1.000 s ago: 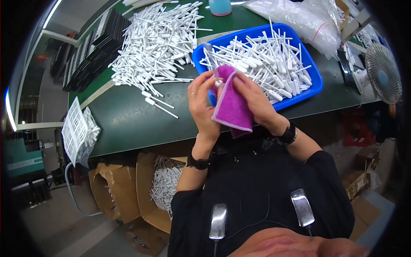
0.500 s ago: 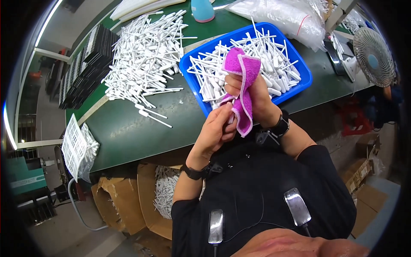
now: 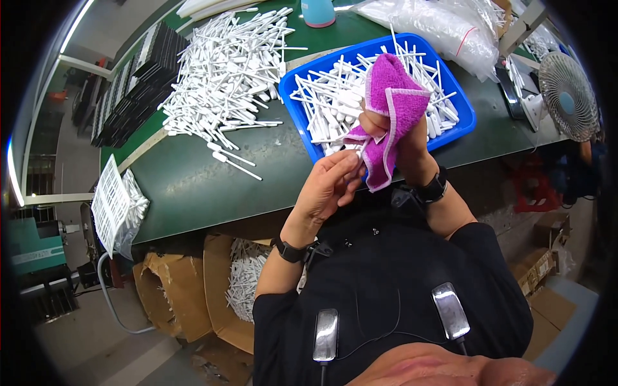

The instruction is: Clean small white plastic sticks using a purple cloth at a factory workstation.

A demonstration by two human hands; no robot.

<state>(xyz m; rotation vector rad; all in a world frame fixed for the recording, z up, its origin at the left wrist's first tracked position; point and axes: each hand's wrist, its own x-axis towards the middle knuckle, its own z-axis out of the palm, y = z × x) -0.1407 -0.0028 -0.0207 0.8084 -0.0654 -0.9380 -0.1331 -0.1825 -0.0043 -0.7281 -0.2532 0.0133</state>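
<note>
The right hand point(image 3: 412, 138) is closed around a purple cloth point(image 3: 389, 109), bunched so that one hemmed corner stands up and another hangs down toward 6 o'clock. The left hand point(image 3: 328, 186) sits just at 7 o'clock of it, fingertips pinched on what looks like a thin white plastic stick point(image 3: 356, 149) whose far end disappears into the cloth folds; how much of the stick is inside cannot be told.

Both grips are held in the air above the near edge of the green surface point(image 3: 193, 186). Directly behind the cloth, at 12 o'clock, lies the blue tray point(image 3: 463, 119) filled with more white sticks. At 10 o'clock a large loose pile of white sticks point(image 3: 225, 71) spreads over the surface, and below the edge, at 7 o'clock, an open cardboard box point(image 3: 219, 302) holds more.

The likely slips: the pinch is light and on a slim, smooth piece, so a tug through the cloth could pull it free, and it would probably drop past the edge. The dangling cloth corner could also sweep sticks out of the tray.
</note>
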